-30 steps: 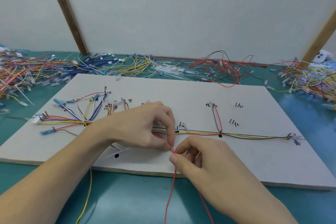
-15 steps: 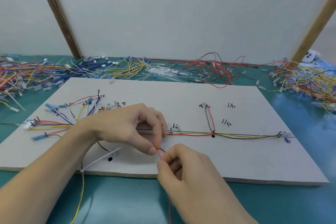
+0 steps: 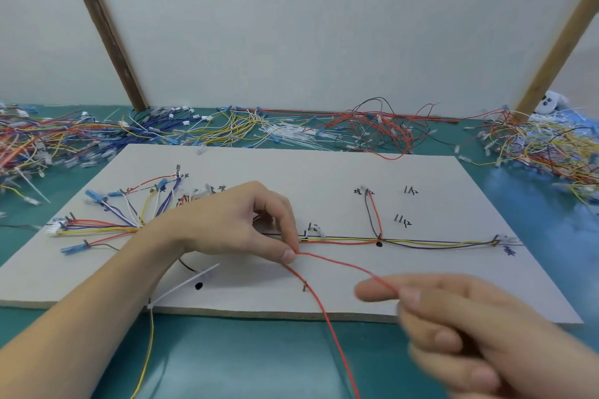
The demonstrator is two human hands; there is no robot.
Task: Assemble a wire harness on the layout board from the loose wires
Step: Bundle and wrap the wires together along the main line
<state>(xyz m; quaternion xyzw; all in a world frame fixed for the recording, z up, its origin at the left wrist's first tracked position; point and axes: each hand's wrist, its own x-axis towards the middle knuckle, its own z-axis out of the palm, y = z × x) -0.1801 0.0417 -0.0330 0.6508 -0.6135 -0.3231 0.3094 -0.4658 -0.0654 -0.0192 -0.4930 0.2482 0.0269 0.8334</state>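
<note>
Your left hand (image 3: pixel 246 227) pinches the red wire (image 3: pixel 337 264) just below the trunk bundle (image 3: pixel 421 241) on the layout board (image 3: pixel 324 172), anchoring it so your right hand (image 3: pixel 453 327) can pull a strand taut. That hand's blurred; it's probably pinching. The wire's tail runs off-frame.

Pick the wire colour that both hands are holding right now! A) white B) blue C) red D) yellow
C: the left hand pinches the red wire at its fingertips, and the wire runs across the layout board to the right hand, whose fingers pinch it too.
</note>
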